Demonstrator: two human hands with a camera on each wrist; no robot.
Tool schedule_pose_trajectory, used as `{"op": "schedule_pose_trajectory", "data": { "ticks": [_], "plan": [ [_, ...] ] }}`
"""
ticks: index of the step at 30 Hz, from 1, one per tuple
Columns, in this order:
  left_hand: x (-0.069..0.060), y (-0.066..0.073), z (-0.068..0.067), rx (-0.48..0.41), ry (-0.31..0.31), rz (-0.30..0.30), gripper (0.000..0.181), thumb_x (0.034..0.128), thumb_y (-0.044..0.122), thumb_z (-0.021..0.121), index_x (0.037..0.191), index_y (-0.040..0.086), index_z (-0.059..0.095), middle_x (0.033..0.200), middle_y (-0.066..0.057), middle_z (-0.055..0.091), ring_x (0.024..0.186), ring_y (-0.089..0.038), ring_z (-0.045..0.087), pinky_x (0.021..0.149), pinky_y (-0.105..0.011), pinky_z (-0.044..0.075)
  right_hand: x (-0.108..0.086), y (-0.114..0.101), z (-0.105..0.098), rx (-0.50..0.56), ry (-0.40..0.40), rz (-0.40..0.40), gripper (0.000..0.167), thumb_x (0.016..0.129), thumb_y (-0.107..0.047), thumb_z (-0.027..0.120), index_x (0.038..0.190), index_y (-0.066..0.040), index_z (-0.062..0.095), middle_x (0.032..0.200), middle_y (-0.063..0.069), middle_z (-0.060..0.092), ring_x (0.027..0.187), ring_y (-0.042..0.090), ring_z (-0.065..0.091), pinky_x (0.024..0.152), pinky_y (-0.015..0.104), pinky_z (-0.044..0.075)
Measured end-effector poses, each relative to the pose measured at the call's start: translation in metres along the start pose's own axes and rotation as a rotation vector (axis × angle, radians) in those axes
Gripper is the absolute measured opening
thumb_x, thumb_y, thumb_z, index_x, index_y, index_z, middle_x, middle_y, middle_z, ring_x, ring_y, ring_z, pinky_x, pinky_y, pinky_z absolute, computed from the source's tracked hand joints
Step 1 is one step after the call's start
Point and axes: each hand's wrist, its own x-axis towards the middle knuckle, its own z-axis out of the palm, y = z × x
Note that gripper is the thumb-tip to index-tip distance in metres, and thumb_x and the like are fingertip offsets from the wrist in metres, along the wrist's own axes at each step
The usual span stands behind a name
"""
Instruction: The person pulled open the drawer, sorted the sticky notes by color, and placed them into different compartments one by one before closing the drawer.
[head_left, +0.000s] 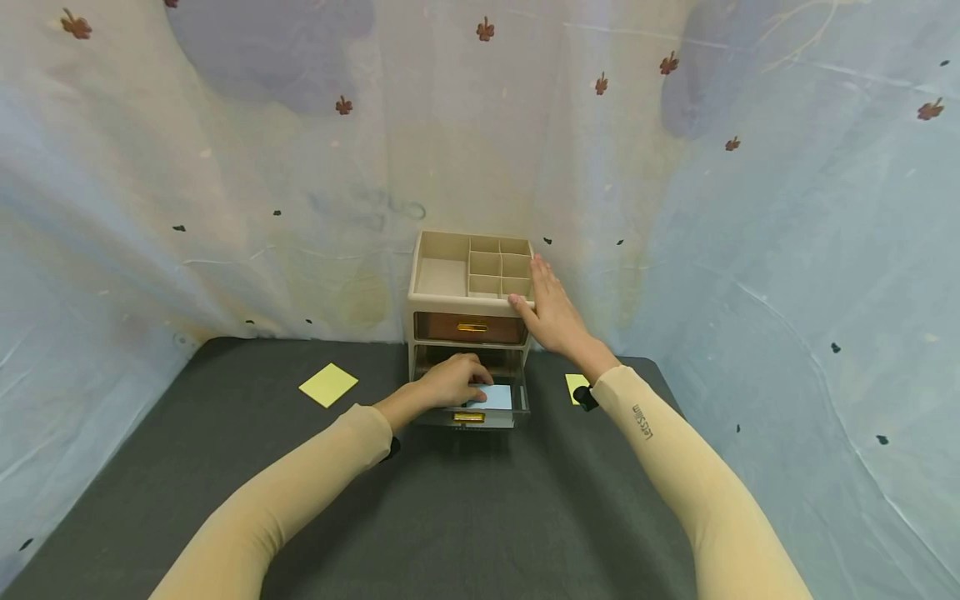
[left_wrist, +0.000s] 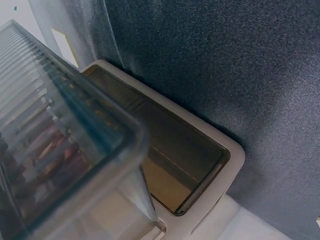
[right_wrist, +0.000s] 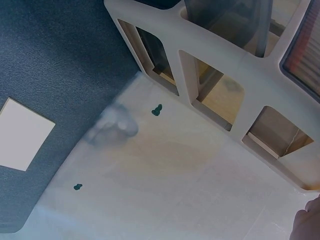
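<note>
Left grip: I see fingers bent inside the pulled-out lower drawer, at the light-blue paper; whether they are clamped on it, I cannot tell;
Right grip: fingers straight along the right side of the beige organizer; thumb spread apart at its top edge;
Upper drawer: closed, above the lower one;
Left yellow note: flat on the dark desk;
Right yellow note: partly hidden near the right cuff.
</note>
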Motion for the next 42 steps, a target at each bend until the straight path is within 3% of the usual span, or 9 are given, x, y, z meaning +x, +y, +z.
{"op": "schedule_pose_trajectory", "data": {
  "ticks": [14, 24, 30, 35, 42],
  "plan": [
    [0.000, -0.001, -0.001, 0.007, 0.019, -0.002, 0.030, 0.0944, 0.022, 0.080, 0.123, 0.012, 0.077, 0.113, -0.002, 0.067, 0.099, -0.017, 0.063, 0.085, -0.034, 0.057, -0.001, -0.001, 0.000, 0.006, -0.009, 0.011, 0.083, 0.111, -0.053, 0.036, 0.166, 0.000, 0.002, 0.174, 0.016, 0.000, 0.161, 0.035, 0.004, 0.130, 0.048, 0.009],
    [-0.007, 0.011, -0.006, -0.118, 0.116, 0.044, 0.031, 0.1018, 0.017, 0.070, 0.131, 0.007, 0.070, 0.116, -0.002, 0.066, 0.106, -0.018, 0.065, 0.092, -0.035, 0.057, -0.001, 0.001, 0.001, 0.008, -0.004, 0.014, 0.083, 0.111, -0.054, 0.035, 0.166, -0.002, 0.000, 0.174, 0.016, 0.000, 0.161, 0.034, 0.004, 0.130, 0.049, 0.010],
    [-0.019, 0.022, -0.012, -0.203, 0.191, 0.077, 0.033, 0.1035, 0.017, 0.068, 0.135, 0.008, 0.068, 0.119, 0.000, 0.066, 0.105, -0.015, 0.065, 0.090, -0.034, 0.057, 0.001, 0.002, 0.002, 0.007, 0.003, 0.003, 0.083, 0.112, -0.053, 0.035, 0.166, -0.001, -0.001, 0.174, 0.017, 0.001, 0.161, 0.035, 0.004, 0.129, 0.052, 0.011],
    [-0.035, 0.032, -0.015, -0.250, 0.240, 0.135, 0.032, 0.1038, 0.017, 0.067, 0.134, 0.005, 0.068, 0.119, -0.001, 0.067, 0.103, -0.015, 0.064, 0.090, -0.034, 0.057, 0.001, 0.002, 0.003, 0.008, 0.003, 0.004, 0.084, 0.111, -0.054, 0.036, 0.166, -0.001, -0.001, 0.174, 0.017, 0.001, 0.161, 0.035, 0.004, 0.130, 0.050, 0.010],
    [-0.056, 0.041, -0.011, -0.265, 0.298, 0.189, 0.028, 0.1026, 0.017, 0.069, 0.129, 0.009, 0.071, 0.116, 0.001, 0.068, 0.101, -0.014, 0.064, 0.082, -0.031, 0.056, 0.000, 0.002, 0.003, 0.022, 0.001, 0.009, 0.085, 0.111, -0.056, 0.034, 0.166, -0.003, -0.001, 0.174, 0.015, -0.001, 0.161, 0.033, 0.002, 0.130, 0.049, 0.008]
  ]
}}
